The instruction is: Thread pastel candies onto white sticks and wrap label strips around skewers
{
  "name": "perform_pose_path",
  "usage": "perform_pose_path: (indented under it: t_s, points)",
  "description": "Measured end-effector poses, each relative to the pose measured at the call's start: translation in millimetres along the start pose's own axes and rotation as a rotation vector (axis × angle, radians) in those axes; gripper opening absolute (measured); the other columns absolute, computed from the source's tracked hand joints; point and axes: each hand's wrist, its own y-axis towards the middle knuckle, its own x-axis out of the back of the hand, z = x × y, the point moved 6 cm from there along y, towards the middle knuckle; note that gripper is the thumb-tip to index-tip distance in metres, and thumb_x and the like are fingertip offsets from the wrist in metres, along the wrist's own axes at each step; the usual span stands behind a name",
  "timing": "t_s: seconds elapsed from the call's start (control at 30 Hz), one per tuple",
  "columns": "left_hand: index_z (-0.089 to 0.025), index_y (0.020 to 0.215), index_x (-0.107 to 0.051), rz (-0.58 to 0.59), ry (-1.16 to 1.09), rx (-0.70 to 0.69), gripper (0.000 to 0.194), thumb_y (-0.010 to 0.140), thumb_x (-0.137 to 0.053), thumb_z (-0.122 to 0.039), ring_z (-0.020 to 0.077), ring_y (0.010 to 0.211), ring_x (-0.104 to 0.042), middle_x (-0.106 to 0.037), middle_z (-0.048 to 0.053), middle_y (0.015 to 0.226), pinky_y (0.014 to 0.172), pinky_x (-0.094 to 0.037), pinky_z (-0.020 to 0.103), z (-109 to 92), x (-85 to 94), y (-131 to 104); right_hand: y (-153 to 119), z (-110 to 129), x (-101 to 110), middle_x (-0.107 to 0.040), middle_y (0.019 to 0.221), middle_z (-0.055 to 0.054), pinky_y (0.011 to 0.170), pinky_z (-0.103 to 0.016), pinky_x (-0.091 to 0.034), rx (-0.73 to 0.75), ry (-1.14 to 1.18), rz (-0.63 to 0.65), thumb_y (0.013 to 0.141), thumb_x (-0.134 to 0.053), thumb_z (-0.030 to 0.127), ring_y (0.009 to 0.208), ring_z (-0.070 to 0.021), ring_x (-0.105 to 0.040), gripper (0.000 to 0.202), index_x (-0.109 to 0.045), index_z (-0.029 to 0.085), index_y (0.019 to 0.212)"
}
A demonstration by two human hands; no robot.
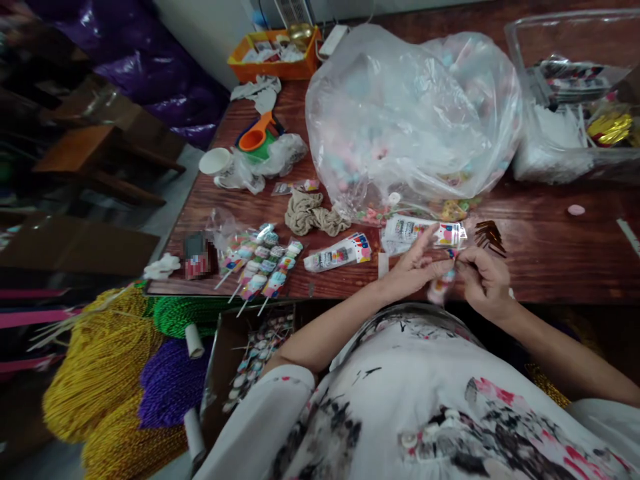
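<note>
Over the table's front edge, a small clear packet of pastel marshmallow candy [440, 285] hangs slightly blurred between my hands. My left hand [417, 268] is closed on its upper end, thumb and fingers pinched together. My right hand [484, 279] pinches right beside that end; what lies between its fingertips is too small to tell. Just beyond my hands are a stack of printed clear bags [413, 232] and some thin gold-brown strips [489, 238]. Another small stack of printed bags [337, 255] lies left of my left forearm.
Finished marshmallow sticks [270, 263] lie at the table's left front, above a box of more sticks [257, 360]. A large plastic bag [410, 113] fills the back. At right stands a clear bin [550, 163]. Nearby are a beige cloth [313, 215] and orange tape dispenser [254, 139].
</note>
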Motion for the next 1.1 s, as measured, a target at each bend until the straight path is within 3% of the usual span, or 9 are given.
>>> perform_pose_path:
  t_s: [0.13,0.23,0.37,0.5,0.67,0.8,0.9,1.0,1.1]
  points:
    - [-0.015,0.115,-0.067,0.221,-0.328,0.250,0.055,0.080,-0.073,-0.057,0.0123,0.070,-0.059,-0.065,0.004,0.081,0.073,-0.049,0.029,17.5,-19.8,-12.0,-1.5,8.0,2.0,-0.059,0.072,0.000,0.063,-0.029,-0.044,0.211,-0.128,-0.076,0.086,-0.050,0.008,0.064,-0.0150,-0.056,0.015,-0.054,0.023,0.084]
    - [-0.012,0.096,-0.069,0.180,-0.215,0.163,0.048,0.081,-0.072,-0.057,0.0094,0.057,-0.051,-0.057,0.000,0.065,0.064,-0.045,0.027,12.7,-16.6,-11.7,-4.3,0.1,-2.1,-0.060,0.070,0.000,0.061,-0.030,-0.043,0.109,-0.091,-0.056,0.085,-0.054,0.013,0.062,-0.0151,-0.054,0.011,-0.055,0.023,0.081]
    - [-0.016,0.099,-0.072,-0.044,0.338,-0.248,0.036,0.083,-0.073,-0.048,0.0125,0.071,-0.055,-0.061,0.002,0.076,0.072,-0.047,0.030,-10.2,3.3,-9.0,-13.9,-25.6,-10.4,-0.060,0.070,0.000,0.059,-0.028,-0.041,-0.361,0.201,-0.015,0.083,-0.063,0.023,0.063,-0.0142,-0.053,0.005,-0.061,0.021,0.078]
    - [-0.019,0.101,-0.072,-0.037,1.052,-0.652,0.021,0.095,-0.052,-0.023,0.0161,0.078,-0.052,-0.060,0.005,0.080,0.073,-0.045,0.032,-23.6,-0.7,-22.5,-39.2,-39.9,-40.4,-0.041,0.055,0.006,0.045,-0.021,-0.022,-0.942,0.887,0.107,0.070,-0.074,0.028,0.047,-0.0069,-0.029,0.020,-0.055,0.020,0.069]
    - [-0.020,0.107,-0.069,0.053,1.244,-0.799,0.024,0.092,-0.051,-0.018,0.0170,0.080,-0.050,-0.060,0.006,0.084,0.075,-0.046,0.032,-24.4,1.1,-58.4,-65.6,-11.3,-82.7,-0.031,0.051,0.010,0.042,-0.019,-0.013,-1.261,1.316,0.360,0.065,-0.079,0.029,0.046,-0.0042,-0.016,0.028,-0.054,0.018,0.070]
    - [-0.021,0.094,-0.072,0.027,1.037,-0.381,0.018,0.092,-0.054,-0.023,0.0149,0.079,-0.054,-0.061,0.005,0.083,0.077,-0.046,0.029,-32.0,46.0,-107.7,-69.5,10.1,-105.3,-0.044,0.055,0.007,0.040,-0.019,-0.019,-1.108,1.177,0.510,0.079,-0.074,0.038,0.043,-0.0046,-0.025,0.026,-0.058,0.018,0.082]
    - [-0.021,0.088,-0.073,0.111,0.980,0.226,0.014,0.086,-0.062,-0.028,0.0148,0.080,-0.058,-0.063,0.004,0.082,0.077,-0.046,0.027,-19.5,103.9,-175.0,-57.4,8.3,-95.9,-0.060,0.072,0.002,0.049,-0.022,-0.037,-0.734,0.815,0.500,0.088,-0.066,0.036,0.054,-0.0090,-0.047,0.023,-0.062,0.021,0.105]
    - [-0.020,0.085,-0.074,0.121,1.102,0.877,0.014,0.073,-0.069,-0.024,0.0188,0.086,-0.062,-0.068,0.004,0.086,0.082,-0.048,0.029,-2.6,158.3,-260.0,-50.3,-1.5,-73.2,-0.065,0.080,-0.002,0.065,-0.028,-0.047,-0.358,0.400,0.444,0.090,-0.063,0.025,0.071,-0.0143,-0.060,0.012,-0.066,0.022,0.101]
    - [-0.018,0.086,-0.073,0.074,1.330,1.243,0.025,0.061,-0.078,-0.024,0.0287,0.094,-0.064,-0.070,0.008,0.089,0.082,-0.050,0.037,0.5,170.2,-297.2,-53.6,-12.0,-61.7,-0.067,0.081,-0.002,0.066,-0.029,-0.048,-0.210,0.238,0.400,0.091,-0.060,0.018,0.072,-0.0152,-0.063,0.009,-0.067,0.022,0.091]
